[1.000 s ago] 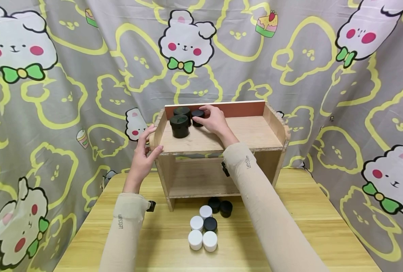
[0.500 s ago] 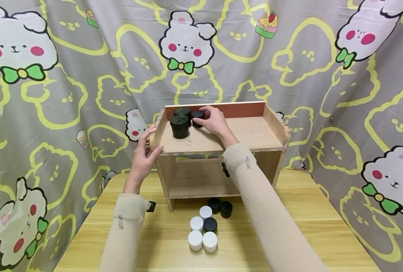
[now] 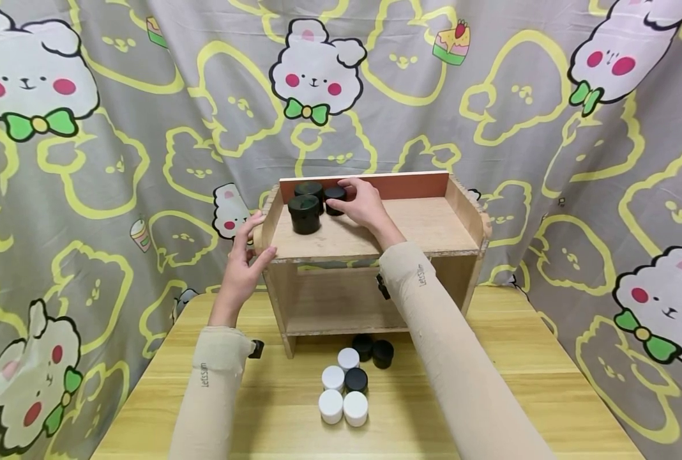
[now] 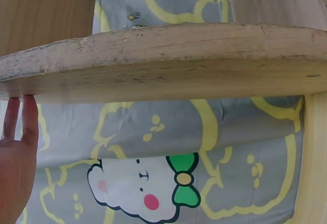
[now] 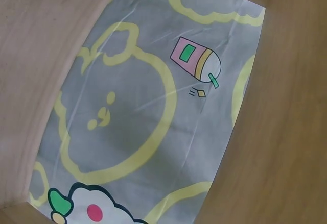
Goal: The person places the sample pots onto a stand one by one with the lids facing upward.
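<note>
In the head view, my right hand (image 3: pixel 363 203) pinches a small black lidded jar (image 3: pixel 335 200) on the top board of a wooden shelf unit (image 3: pixel 433 225). Two larger black jars (image 3: pixel 304 214) stand just left of it, one behind the other. My left hand (image 3: pixel 242 263) rests against the unit's left side panel, thumb at the front corner. In the left wrist view, two straight fingers (image 4: pixel 30 119) touch that panel (image 4: pixel 168 76) with their tips. The right wrist view shows wooden boards (image 5: pixel 276 112) and curtain; the right hand and its jar are out of that view.
On the wooden table (image 3: pixel 260 409) before the unit stand several white jars (image 3: pixel 331 406) and three black jars (image 3: pixel 356 380), close together. A lower shelf (image 3: pixel 341 313) spans the unit. A red-brown back board (image 3: pixel 410 186) edges the top; a patterned curtain (image 3: pixel 387 140) hangs behind.
</note>
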`<state>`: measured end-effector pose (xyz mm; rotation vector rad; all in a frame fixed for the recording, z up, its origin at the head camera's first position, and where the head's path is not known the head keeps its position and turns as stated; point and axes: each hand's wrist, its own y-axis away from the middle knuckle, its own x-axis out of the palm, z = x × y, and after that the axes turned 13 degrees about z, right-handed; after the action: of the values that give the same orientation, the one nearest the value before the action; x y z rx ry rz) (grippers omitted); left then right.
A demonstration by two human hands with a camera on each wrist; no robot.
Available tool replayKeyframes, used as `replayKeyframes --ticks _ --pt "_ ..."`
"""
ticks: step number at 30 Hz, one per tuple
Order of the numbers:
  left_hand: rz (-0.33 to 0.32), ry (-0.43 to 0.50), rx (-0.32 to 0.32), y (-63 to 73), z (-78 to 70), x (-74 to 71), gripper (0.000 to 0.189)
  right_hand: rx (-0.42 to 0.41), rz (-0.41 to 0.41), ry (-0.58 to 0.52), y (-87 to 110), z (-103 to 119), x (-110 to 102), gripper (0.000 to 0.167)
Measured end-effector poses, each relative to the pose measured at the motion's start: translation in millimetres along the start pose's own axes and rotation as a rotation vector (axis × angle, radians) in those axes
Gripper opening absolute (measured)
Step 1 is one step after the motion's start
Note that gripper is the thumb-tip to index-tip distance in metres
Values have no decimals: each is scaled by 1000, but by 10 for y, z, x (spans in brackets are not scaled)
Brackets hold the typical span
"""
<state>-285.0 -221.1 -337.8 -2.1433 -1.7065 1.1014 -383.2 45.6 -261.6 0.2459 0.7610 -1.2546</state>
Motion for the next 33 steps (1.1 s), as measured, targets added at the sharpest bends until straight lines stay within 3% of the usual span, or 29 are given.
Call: replayKeyframes --ticks 7,16,18,25,29,33 --pt "11 -5 2 21 -131 0 61 -3 8 -21 63 18 -63 61" --pt "4 5 -13 8 -94 -5 62 -91 30 -57 280 137 -230 63" --pt "-3 0 -24 -10 -18 -12 63 -118 37 -53 345 165 -263 63" --pt "-8 -34 -34 -57 215 -33 66 -215 62 -74 709 207 -302 63" --pt "-7 -28 -34 -49 184 -21 66 -284 93 -69 941 189 -276 60" --pt "-3 4 -41 -16 23 -3 63 -338 119 -73 1188 156 -233 60"
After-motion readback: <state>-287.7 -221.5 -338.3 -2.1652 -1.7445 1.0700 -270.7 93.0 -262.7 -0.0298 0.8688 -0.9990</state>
